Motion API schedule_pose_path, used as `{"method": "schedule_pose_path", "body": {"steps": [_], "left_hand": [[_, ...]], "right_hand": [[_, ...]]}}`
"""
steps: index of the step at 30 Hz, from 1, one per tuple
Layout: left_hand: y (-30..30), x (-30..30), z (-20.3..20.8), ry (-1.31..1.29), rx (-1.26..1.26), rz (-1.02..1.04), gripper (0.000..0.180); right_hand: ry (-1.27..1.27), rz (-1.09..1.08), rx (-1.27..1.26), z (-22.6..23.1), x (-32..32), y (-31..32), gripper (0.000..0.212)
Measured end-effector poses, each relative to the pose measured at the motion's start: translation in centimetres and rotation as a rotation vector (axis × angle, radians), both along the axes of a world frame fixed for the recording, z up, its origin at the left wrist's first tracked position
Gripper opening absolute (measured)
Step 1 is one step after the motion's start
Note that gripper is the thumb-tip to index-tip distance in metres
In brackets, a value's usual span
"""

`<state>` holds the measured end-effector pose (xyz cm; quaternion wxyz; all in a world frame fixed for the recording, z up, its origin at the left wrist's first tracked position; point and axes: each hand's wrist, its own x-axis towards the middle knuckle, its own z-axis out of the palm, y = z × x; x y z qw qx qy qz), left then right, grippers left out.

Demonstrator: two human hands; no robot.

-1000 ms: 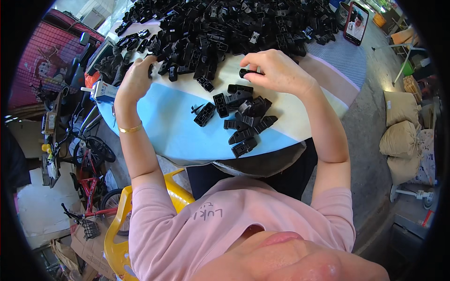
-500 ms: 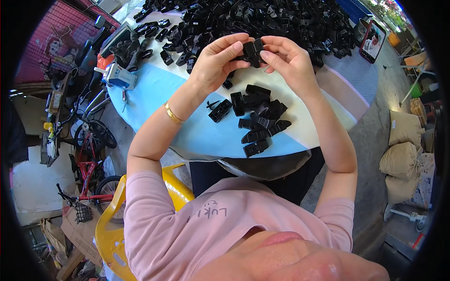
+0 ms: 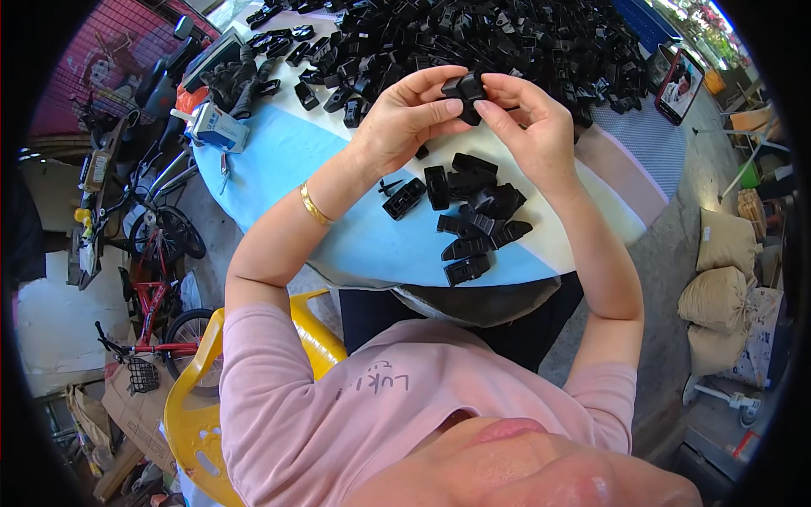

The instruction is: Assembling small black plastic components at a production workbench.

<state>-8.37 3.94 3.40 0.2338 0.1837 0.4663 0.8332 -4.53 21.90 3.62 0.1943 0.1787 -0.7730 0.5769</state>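
Observation:
Between both hands, over the table's middle, is a small black plastic part, which looks like a clip or buckle. My left hand pinches it from the left with thumb and fingers. From the right, the thumb and fingertips of my right hand close on it too. The fingers cover much of its shape. Nearer to me lies a loose group of similar black parts. One part rests a little to the left of that group, with a thin black sliver beside it.
A large heap of black plastic parts spreads across the far table. A phone leans at the far right. On the left lie a blue-and-white carton and dark gloves. A yellow chair stands at lower left, sacks at right.
The black part has turned in my fingers, and its blocky side now faces up. My hands stay close together around it. The whole view has shifted slightly.

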Motion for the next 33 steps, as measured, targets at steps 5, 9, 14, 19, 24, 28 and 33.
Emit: {"method": "schedule_pose_path", "body": {"steps": [5,9,14,19,24,28,33], "left_hand": [[0.0,0.0,-0.5,0.020,-0.030,0.021,0.040],[0.3,0.4,-0.3,0.119,-0.106,0.085,0.042],[0.8,1.4,-0.2,0.154,-0.181,0.187,0.043],[-0.3,1.0,1.1,0.171,-0.209,0.186,0.033],[-0.4,2.9,2.0,1.054,-0.784,0.165,0.041],[-0.3,3.8,1.1,1.413,-0.878,0.107,0.045],[-0.8,3.0,1.3,1.463,-0.638,-0.085,0.057]], "right_hand": [[0.084,-0.040,0.091,0.0,0.0,-0.1,0.029],[0.376,-0.158,0.308,-0.4,-0.1,-0.3,0.030],[0.506,-0.164,0.374,-0.6,0.1,-1.0,0.028],[0.268,-0.112,0.076,0.5,-0.7,0.7,0.027],[0.058,-0.264,0.180,0.5,-2.7,5.7,0.016],[-0.104,-0.223,0.712,1.0,-1.8,4.9,0.017],[0.005,-0.285,1.022,0.6,-0.2,3.3,0.024]]}}
